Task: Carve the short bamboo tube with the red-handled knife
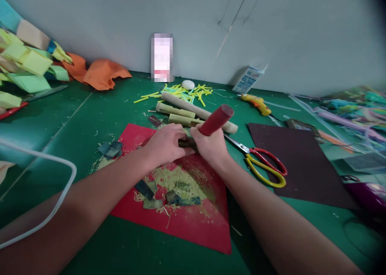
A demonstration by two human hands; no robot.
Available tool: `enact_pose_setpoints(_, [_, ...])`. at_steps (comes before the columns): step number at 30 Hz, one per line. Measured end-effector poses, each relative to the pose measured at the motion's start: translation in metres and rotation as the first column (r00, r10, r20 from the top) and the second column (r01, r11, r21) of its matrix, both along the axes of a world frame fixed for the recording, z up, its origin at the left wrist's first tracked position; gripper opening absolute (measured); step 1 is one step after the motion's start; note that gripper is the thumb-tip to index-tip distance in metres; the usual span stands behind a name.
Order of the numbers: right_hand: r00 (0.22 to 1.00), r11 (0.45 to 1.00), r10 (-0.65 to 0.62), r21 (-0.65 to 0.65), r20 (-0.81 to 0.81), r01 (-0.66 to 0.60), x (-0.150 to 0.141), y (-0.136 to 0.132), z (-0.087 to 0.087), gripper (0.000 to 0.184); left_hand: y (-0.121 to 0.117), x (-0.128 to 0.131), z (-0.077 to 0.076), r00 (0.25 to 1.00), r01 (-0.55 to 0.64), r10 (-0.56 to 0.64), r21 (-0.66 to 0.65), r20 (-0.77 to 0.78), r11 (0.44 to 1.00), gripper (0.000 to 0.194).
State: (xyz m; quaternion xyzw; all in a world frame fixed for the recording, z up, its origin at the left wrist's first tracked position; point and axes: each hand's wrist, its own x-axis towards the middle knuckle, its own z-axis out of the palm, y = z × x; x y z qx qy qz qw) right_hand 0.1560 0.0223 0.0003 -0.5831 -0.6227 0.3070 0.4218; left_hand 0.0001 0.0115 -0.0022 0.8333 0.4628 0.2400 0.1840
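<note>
My right hand (211, 146) is closed round a tool with a thick red cylindrical handle (217, 119) that sticks up and to the right. My left hand (165, 144) is closed on a short dark piece of bamboo (187, 143) held between both hands; the tool's working end is hidden there. Both hands hover over a red sheet (193, 218) lying on the green table. On that sheet sits a heap of pale shavings (181, 188) with several dark peeled strips.
Bamboo sticks (187, 108) and yellow-green strips (187, 92) lie behind my hands. Red-and-yellow scissors (262, 162) and a dark brown sheet (298, 162) are to the right, a yellow glue gun (256, 103) beyond. Coloured paper (27, 66) and orange cloth (99, 74) pile up at left. A white cable (60, 194) loops at near left.
</note>
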Motion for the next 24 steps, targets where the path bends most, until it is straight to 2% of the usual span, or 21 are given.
enact_pose_setpoints(3, [0.998,0.999,0.019,-0.031,-0.066,-0.021,0.0004,-0.0034,0.0052,0.028,-0.0002,0.0004,0.0012,0.999,-0.049,0.051,-0.066,0.018,0.997,0.020])
enact_pose_setpoints(7, [0.988,1.000,0.009,0.015,-0.155,-0.007,0.0019,-0.0034,0.0082,0.029,0.0024,-0.0007,0.0000,0.999,-0.032,0.032,-0.001,-0.014,0.999,0.027])
enact_pose_setpoints(16, [0.999,1.000,0.003,0.020,-0.042,-0.002,0.0027,0.0009,-0.0001,0.031,0.0026,-0.0010,-0.0020,1.000,-0.013,0.014,0.043,-0.024,0.999,0.026])
enact_pose_setpoints(20, [1.000,1.000,0.013,-0.010,0.006,-0.012,0.0014,-0.0014,0.0036,0.029,0.0014,-0.0010,-0.0002,1.000,0.001,-0.001,-0.016,0.028,1.000,0.021])
enact_pose_setpoints(24, [0.996,0.998,0.051,-0.036,-0.079,-0.054,0.0016,-0.0044,0.0080,0.030,0.0017,-0.0008,-0.0003,0.996,-0.070,0.075,-0.101,0.047,0.992,0.023])
